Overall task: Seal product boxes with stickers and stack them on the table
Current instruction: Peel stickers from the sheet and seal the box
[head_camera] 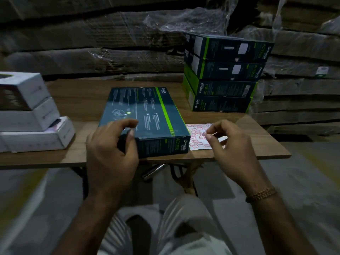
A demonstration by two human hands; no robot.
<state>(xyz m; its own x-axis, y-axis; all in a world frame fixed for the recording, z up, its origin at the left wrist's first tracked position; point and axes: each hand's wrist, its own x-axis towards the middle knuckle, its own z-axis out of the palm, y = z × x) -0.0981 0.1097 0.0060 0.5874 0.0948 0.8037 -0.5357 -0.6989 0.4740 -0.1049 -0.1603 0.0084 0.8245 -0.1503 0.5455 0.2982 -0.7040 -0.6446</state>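
1. Dark green box (145, 115) lies flat on desk (257, 144), near front edge.
2. Our left hand (110, 153): grip curled round box's near-left corner.
3. Sticker sheet (198, 137) just right of box; our right hand (231, 150) pinches over it, sticker too small to tell.
4. Stack of four same boxes (222, 76) back right; white boxes (31, 115) left.

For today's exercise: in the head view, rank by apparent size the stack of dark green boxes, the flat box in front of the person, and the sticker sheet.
1. and 2. stack of dark green boxes and flat box: alike, and the box lies nearer, so unranked.
3. sticker sheet, partly hidden by the right hand.
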